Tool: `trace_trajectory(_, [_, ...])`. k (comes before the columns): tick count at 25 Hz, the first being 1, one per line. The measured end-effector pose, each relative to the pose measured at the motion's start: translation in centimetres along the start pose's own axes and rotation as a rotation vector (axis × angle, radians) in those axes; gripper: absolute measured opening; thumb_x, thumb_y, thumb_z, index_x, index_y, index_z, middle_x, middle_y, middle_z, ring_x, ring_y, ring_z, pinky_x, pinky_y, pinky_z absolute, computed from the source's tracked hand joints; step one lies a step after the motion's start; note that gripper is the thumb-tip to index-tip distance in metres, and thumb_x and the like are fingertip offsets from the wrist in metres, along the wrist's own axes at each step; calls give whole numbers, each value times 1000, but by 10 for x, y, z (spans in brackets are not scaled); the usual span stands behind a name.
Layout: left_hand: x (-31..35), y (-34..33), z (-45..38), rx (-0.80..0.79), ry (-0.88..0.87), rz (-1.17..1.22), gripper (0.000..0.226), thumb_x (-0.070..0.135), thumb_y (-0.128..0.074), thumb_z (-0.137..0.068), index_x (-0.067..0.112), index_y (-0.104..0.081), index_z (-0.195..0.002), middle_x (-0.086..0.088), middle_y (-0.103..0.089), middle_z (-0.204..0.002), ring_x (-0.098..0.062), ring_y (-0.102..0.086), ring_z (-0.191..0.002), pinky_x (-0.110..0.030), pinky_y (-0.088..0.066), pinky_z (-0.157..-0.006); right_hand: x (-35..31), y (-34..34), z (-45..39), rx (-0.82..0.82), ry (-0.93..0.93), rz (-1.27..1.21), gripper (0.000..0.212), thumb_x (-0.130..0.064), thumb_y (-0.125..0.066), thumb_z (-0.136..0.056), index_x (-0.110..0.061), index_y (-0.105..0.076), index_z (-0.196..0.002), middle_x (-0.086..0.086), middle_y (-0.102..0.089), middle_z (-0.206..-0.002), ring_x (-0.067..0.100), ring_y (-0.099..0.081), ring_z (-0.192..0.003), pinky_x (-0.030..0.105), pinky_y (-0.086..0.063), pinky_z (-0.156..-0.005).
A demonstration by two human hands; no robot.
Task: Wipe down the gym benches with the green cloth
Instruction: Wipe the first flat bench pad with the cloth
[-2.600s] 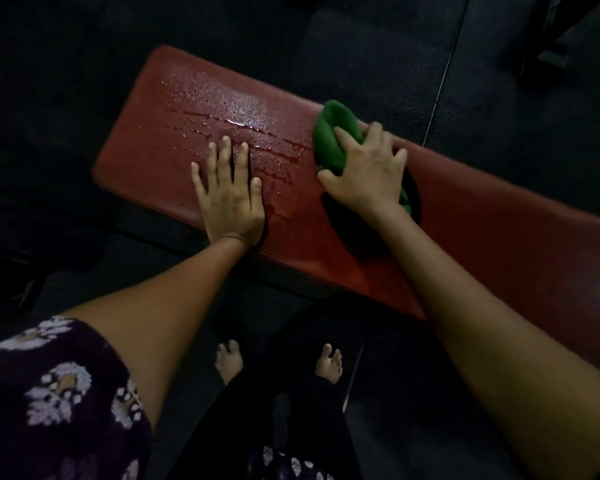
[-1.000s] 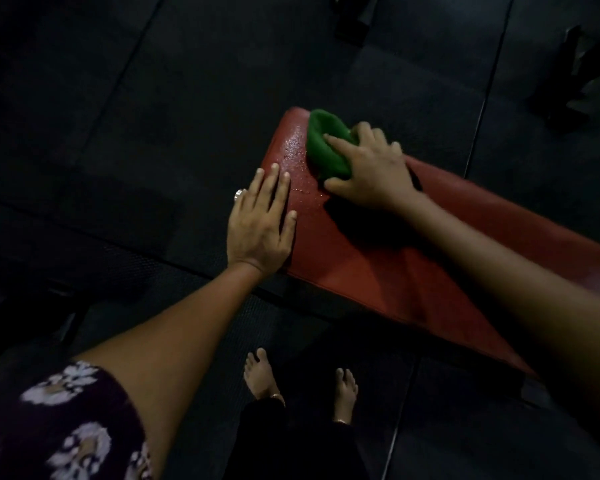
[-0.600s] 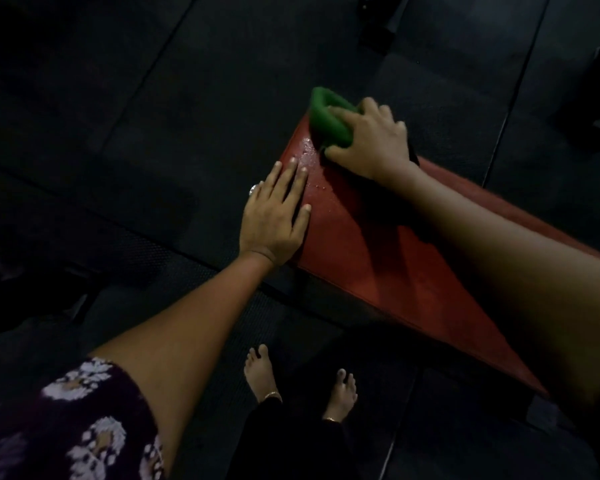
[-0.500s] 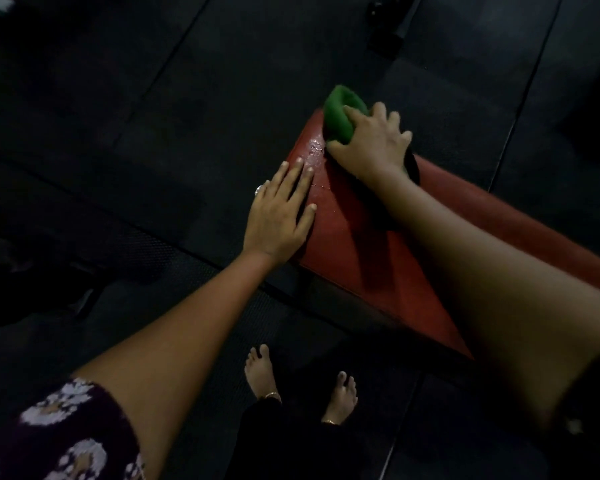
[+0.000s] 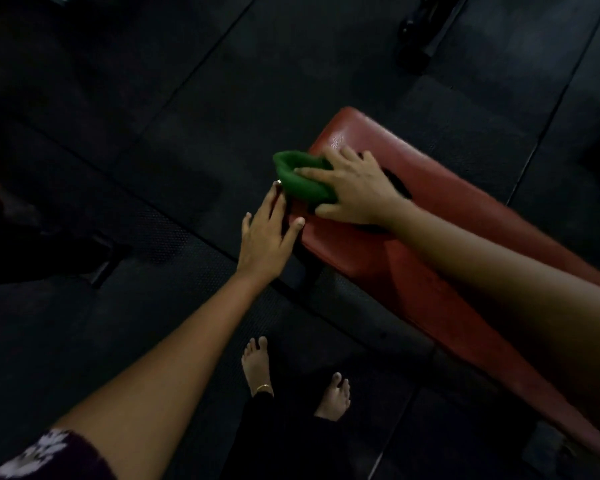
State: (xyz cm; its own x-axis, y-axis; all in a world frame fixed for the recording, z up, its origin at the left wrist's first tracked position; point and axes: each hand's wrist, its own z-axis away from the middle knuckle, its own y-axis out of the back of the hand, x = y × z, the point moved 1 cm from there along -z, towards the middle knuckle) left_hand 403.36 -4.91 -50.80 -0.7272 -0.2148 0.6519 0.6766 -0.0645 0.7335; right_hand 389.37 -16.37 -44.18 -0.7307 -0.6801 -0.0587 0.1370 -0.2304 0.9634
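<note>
A red padded gym bench (image 5: 440,188) runs from the middle of the view down to the lower right. My right hand (image 5: 355,188) grips the bunched green cloth (image 5: 300,178) at the bench's left end edge, and part of the cloth sticks out past the pad. My left hand (image 5: 265,233) lies flat with straight fingers just off the bench's near-left corner, its fingertips close to the cloth. A few wet glints show on the pad's far corner (image 5: 338,142).
Dark rubber floor tiles (image 5: 153,98) surround the bench. My bare feet (image 5: 257,367) stand just in front of it. A dark piece of equipment (image 5: 426,26) sits at the top, and another dark object (image 5: 49,251) lies at the left.
My right hand has swept the cloth from the far corner down along the bench's left end edge. My left hand has slid off the pad to the corner. The water streaks are wiped away.
</note>
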Motion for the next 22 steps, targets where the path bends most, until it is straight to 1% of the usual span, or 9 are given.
trace_trajectory(4, [0, 1, 0, 29, 1, 44, 52, 38, -32, -101, 24, -18, -150, 4, -15, -157, -8, -17, -142, -44, -10, -114, 17, -2, -8, 70, -532, -196, 66, -49, -55, -83, -33, -33, -144, 12, -34, -141, 33, -32, -129, 48, -30, -101])
trace_trajectory(5, [1, 3, -1, 63, 11, 131, 47, 33, -32, -102, 23, -26, -148, 2, -24, -155, -8, -23, -140, -40, -15, -114, 2, -4, -6, 83, -554, -162, 66, -49, -54, -83, -32, -33, -144, 11, -34, -141, 32, -32, -128, 48, -30, -100])
trace_trajectory(7, [1, 6, -8, 173, 120, 391, 35, 23, -34, -102, 18, -49, -133, -4, -48, -139, -10, -45, -123, -25, -34, -102, -27, -13, 14, 102, -409, -91, 65, -49, -52, -83, -32, -35, -143, 10, -39, -135, 31, -36, -122, 46, -31, -97])
trace_trajectory(9, [3, 13, -19, 255, 326, 585, 27, 19, -36, -101, 17, -63, -107, -8, -63, -112, -14, -56, -98, -26, -47, -82, -40, -21, 49, 108, -117, -44, 65, -52, -52, -82, -32, -37, -142, 10, -45, -128, 31, -41, -114, 44, -34, -90])
trace_trajectory(11, [6, 20, -31, 247, 404, 560, 22, 21, -41, -99, 16, -62, -97, -4, -62, -99, -15, -55, -90, -28, -49, -75, -29, -28, 73, 56, 222, 44, 70, -53, -59, -76, -33, -41, -140, 11, -49, -122, 31, -47, -104, 42, -37, -83])
trace_trajectory(13, [14, 21, -40, 187, 398, 422, 23, 27, -44, -99, 11, -59, -105, -4, -58, -107, -12, -51, -92, -24, -41, -72, -3, -24, 72, 18, 381, 109, 70, -54, -60, -74, -35, -43, -139, 12, -51, -115, 30, -49, -98, 40, -39, -79])
trace_trajectory(15, [22, 16, -45, 149, 383, 299, 34, 34, -39, -100, 7, -53, -115, -8, -50, -121, -15, -48, -101, -24, -37, -82, 25, -16, 55, -2, 166, 87, 67, -51, -57, -79, -37, -38, -142, 13, -46, -121, 31, -44, -106, 40, -36, -86])
trace_trajectory(19, [26, 3, -45, 123, 220, -107, 47, 43, -31, -100, 7, -41, -128, -14, -39, -128, -28, -46, -111, -35, -38, -85, 62, -7, 26, 79, -574, -178, 66, -51, -55, -84, -34, -34, -144, 15, -34, -138, 34, -34, -125, 48, -30, -101])
trace_trajectory(22, [19, 3, -43, 93, 184, -132, 47, 42, -27, -101, 7, -38, -131, -16, -41, -129, -32, -50, -107, -37, -39, -81, 23, -18, 31, 118, -662, -164, 66, -50, -55, -84, -31, -35, -144, 13, -34, -140, 32, -32, -128, 48, -28, -101])
